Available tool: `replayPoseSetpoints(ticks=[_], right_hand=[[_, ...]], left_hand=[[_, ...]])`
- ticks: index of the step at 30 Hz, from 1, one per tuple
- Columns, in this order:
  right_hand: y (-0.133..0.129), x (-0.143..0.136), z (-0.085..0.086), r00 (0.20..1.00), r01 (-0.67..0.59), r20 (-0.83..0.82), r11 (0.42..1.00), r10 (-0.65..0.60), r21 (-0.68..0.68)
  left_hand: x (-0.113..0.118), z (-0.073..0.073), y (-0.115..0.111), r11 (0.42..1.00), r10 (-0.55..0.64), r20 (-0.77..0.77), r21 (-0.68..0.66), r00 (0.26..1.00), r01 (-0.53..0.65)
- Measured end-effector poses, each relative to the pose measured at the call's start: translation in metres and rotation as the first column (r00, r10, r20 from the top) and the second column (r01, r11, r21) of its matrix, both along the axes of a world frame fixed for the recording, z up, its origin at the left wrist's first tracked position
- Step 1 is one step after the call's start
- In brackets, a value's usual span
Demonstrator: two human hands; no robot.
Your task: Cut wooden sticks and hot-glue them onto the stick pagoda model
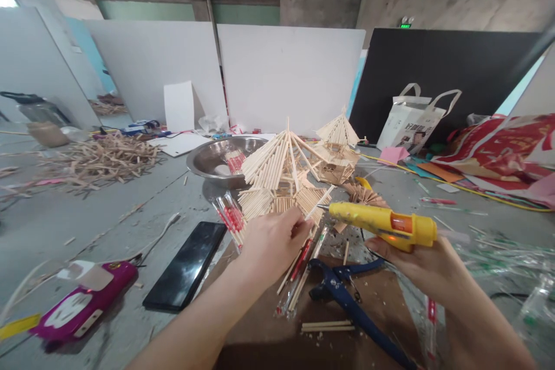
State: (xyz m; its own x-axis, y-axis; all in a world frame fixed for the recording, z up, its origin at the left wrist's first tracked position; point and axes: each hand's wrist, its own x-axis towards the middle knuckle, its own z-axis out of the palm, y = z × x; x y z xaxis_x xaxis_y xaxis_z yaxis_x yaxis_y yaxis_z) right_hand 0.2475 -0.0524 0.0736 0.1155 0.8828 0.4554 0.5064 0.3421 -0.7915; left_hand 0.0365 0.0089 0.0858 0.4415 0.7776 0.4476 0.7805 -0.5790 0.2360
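Observation:
My right hand (416, 263) is wrapped round a yellow hot glue gun (373, 221), its nozzle pointing left. The nozzle tip is close to a short wooden stick (319, 202), which my left hand (277, 240) pinches at its lower end and holds slanted up to the right. Just beyond stands a pavilion model (271, 167) of wooden sticks, with a peaked, partly covered upper roof and a lower roof tier. My left hand hides part of its base. Below my hands lie blue-handled pliers (347, 295) and loose sticks (327, 326) on a brown board (264, 338).
A steel basin (203, 159) stands behind the model, and a second stick pavilion (338, 150) is at the back. At left lie a black phone (184, 266), a magenta power strip (87, 300) and a wood-scrap pile (106, 159). Plastic wrappers (511, 272) litter the right.

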Motion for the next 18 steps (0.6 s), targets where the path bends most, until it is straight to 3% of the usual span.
replayPoseSetpoints(ticks=[3,11,18], right_hand=[[0.001,0.001,0.000,0.998,-0.023,-0.053,0.999,0.021,-0.026],[0.004,0.015,-0.005,0.997,0.058,0.052,0.998,-0.057,-0.008],[0.007,0.018,-0.005,0.996,0.094,0.004,0.996,-0.094,-0.008]], left_hand=[[0.000,0.001,0.000,1.000,0.004,-0.001,-0.003,1.000,-0.004],[0.000,0.001,0.000,1.000,-0.007,0.003,-0.005,1.000,0.007],[0.000,0.001,-0.001,1.000,-0.019,0.001,-0.013,1.000,0.019]])
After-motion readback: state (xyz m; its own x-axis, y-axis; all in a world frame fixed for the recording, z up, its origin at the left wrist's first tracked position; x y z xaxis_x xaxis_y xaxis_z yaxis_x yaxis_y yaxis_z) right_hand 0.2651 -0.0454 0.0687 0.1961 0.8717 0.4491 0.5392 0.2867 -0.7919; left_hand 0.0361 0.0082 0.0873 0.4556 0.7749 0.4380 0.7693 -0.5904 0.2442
